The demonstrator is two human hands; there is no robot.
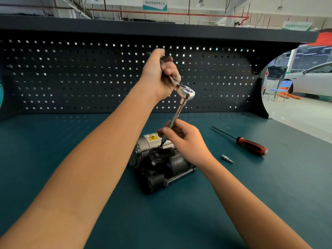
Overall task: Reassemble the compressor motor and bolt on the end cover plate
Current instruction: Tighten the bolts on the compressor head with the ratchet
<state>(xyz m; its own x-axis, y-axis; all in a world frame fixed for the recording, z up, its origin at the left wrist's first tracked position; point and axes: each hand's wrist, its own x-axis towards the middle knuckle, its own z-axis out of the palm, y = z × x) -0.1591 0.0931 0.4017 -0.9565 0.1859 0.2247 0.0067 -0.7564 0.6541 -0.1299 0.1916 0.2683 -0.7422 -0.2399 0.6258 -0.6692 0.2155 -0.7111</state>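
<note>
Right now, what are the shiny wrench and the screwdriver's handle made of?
The ratchet wrench looks like polished, chrome-plated steel, because it gleams mirror-bright. The screwdriver handle is probably plastic with rubbery black inserts, since it looks matte red and black with no glints.

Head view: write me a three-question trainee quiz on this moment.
1. True or false: the left hand grips the ratchet by its handle.
2. Which hand holds the extension above the compressor? A) left B) right
3. Name the two loose items lying on the bench to the right of the compressor.

Key: 1 true. 2 B, the right hand. 3 The screwdriver and a small bit.
</note>
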